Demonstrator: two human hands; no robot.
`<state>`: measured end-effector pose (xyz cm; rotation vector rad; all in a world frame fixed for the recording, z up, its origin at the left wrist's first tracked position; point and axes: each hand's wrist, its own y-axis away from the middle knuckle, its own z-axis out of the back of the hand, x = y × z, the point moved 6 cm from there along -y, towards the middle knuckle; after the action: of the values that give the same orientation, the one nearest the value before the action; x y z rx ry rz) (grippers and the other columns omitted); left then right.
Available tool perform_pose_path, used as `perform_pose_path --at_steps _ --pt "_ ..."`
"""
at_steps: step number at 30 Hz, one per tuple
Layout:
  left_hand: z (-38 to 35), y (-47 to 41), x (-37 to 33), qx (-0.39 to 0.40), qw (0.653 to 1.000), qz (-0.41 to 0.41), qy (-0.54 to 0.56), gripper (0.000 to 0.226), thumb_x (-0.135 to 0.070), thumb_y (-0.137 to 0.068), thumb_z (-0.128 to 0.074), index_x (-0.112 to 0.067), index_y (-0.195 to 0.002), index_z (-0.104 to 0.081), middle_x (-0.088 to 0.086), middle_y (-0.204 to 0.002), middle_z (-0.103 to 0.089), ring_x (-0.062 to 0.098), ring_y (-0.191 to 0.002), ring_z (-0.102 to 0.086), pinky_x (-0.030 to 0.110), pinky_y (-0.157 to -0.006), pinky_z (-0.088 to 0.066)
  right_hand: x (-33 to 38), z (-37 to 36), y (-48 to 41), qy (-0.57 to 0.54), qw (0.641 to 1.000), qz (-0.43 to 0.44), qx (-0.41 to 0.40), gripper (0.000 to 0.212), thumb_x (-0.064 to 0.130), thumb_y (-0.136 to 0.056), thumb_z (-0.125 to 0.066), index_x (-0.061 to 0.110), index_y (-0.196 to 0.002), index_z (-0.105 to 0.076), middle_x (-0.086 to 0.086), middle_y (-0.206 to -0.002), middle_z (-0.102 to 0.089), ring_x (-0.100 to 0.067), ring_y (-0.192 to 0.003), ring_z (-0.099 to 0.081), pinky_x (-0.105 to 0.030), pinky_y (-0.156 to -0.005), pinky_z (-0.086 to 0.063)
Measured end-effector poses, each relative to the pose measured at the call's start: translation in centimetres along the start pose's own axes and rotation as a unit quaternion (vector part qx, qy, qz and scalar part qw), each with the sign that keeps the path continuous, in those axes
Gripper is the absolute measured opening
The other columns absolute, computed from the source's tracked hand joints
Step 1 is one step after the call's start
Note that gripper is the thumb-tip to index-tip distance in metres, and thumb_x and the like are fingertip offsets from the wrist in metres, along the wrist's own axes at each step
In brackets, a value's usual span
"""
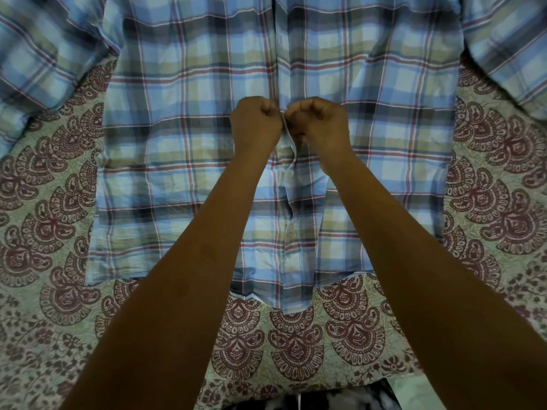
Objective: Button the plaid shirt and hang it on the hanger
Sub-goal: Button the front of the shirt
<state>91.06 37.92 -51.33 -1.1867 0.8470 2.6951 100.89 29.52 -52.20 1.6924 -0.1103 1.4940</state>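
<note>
Hands, left (pixel 256 121) and right (pixel 321 122), pinch the flat plaid shirt's (pixel 177 143) placket between them.

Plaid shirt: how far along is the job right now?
Done, it seems: the lower placket lies closed, with one white button showing fastened. In hand: the left hand and right hand pinch the placket edges mid-front of the plaid shirt, which lies flat on the patterned bedspread. Left: the stretch above the hands, whose buttons I cannot make out, then hanging; no hanger is in view.
</note>
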Motion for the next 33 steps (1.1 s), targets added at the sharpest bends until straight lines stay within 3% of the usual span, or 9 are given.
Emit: perform_pose_path --at_steps 3,6,9,15,20,25,28,30,33 --pt "-0.3 0.2 1.0 0.008 0.991 0.088 0.099 0.028 0.006 -0.081 -0.051 -0.010 -0.060 -0.059 0.017 -0.071 -0.062 0.034 -0.075 -0.062 0.047 -0.079 -0.056 -0.4 -0.3 -0.1 0.043 0.997 0.052 -0.029 0.014 0.003 -0.082 -0.066 0.015 -0.073 -0.064 0.000 -0.069 -0.065 -0.018 -0.066 -0.063 -0.036 -0.067 -0.056" --pt "-0.6 0.5 1.4 0.034 0.970 0.161 0.182 0.021 -0.006 -0.084 -0.058 -0.011 -0.064 -0.060 0.017 -0.076 -0.064 0.030 -0.075 -0.060 0.047 -0.083 -0.053 -0.8 -0.5 0.2 0.104 0.988 0.064 -0.093 0.005 0.016 -0.081 -0.069 0.019 -0.079 -0.065 0.007 -0.071 -0.065 -0.016 -0.072 -0.066 -0.040 -0.073 -0.057" --pt "-1.0 0.7 1.2 0.046 0.961 0.168 0.217 0.008 -0.017 -0.080 -0.069 -0.009 -0.077 -0.068 0.019 -0.091 -0.070 0.030 -0.086 -0.067 0.046 -0.084 -0.056 -0.8 -0.8 0.9 0.132 0.980 0.078 -0.126 0.007 0.024 -0.083 -0.066 0.017 -0.084 -0.066 0.006 -0.076 -0.068 -0.013 -0.073 -0.065 -0.037 -0.071 -0.055" --pt "-1.4 0.4 1.5 0.016 0.953 0.185 0.240 0.022 -0.011 -0.081 -0.069 -0.016 -0.060 -0.063 0.008 -0.075 -0.066 0.031 -0.089 -0.066 0.042 -0.085 -0.055 0.0 -1.1 1.7 0.225 0.948 0.154 -0.166 0.013 0.021 -0.088 -0.058 0.011 -0.088 -0.066 -0.003 -0.078 -0.070 -0.016 -0.070 -0.064 -0.035 -0.065 -0.054" --pt "-1.2 -0.2 1.6 0.019 0.958 0.186 0.219 0.025 -0.014 -0.084 -0.066 -0.015 -0.060 -0.060 0.007 -0.072 -0.064 0.029 -0.087 -0.065 0.044 -0.087 -0.055 -0.3 -1.0 1.3 0.125 0.979 0.078 -0.144 0.009 0.010 -0.085 -0.061 0.009 -0.078 -0.068 -0.001 -0.075 -0.068 -0.016 -0.072 -0.065 -0.034 -0.072 -0.056" --pt "-0.6 -0.4 1.8 0.001 0.983 0.096 0.158 0.026 -0.013 -0.085 -0.063 -0.016 -0.060 -0.059 0.011 -0.072 -0.064 0.029 -0.076 -0.062 0.047 -0.080 -0.056 -0.5 -0.7 -1.0 0.072 0.990 -0.105 -0.057 0.019 0.006 -0.078 -0.066 0.012 -0.060 -0.065 -0.011 -0.074 -0.066 -0.025 -0.074 -0.064 -0.040 -0.078 -0.058" --pt "-0.3 -0.2 1.2 -0.040 0.996 -0.004 0.084 0.015 -0.010 -0.087 -0.058 -0.007 -0.073 -0.064 0.010 -0.078 -0.066 0.022 -0.075 -0.061 0.031 -0.074 -0.054 0.0 -0.7 -2.5 0.158 0.976 -0.147 -0.031 0.015 0.008 -0.076 -0.069 0.002 -0.064 -0.063 -0.017 -0.074 -0.064 -0.026 -0.072 -0.066 -0.043 -0.074 -0.059" --pt "-0.2 0.3 0.4 -0.066 0.993 -0.082 0.045 0.016 -0.005 -0.088 -0.052 -0.002 -0.076 -0.063 0.003 -0.074 -0.061 0.015 -0.070 -0.057 0.012 -0.063 -0.045 0.1 -0.9 -3.0 0.215 0.962 -0.170 -0.013 0.023 0.011 -0.077 -0.070 0.007 -0.058 -0.057 -0.013 -0.073 -0.065 -0.022 -0.069 -0.067 -0.038 -0.071 -0.060" --pt "-0.3 1.0 -0.2 -0.077 0.977 -0.201 -0.006 0.020 -0.006 -0.090 -0.045 0.001 -0.077 -0.059 0.006 -0.067 -0.059 0.015 -0.061 -0.052 0.020 -0.055 -0.039 0.4 -0.7 -3.0 0.211 0.958 -0.197 0.000 0.022 0.011 -0.079 -0.070 0.007 -0.062 -0.056 -0.008 -0.064 -0.063 -0.013 -0.054 -0.061 -0.021 -0.052 -0.055"
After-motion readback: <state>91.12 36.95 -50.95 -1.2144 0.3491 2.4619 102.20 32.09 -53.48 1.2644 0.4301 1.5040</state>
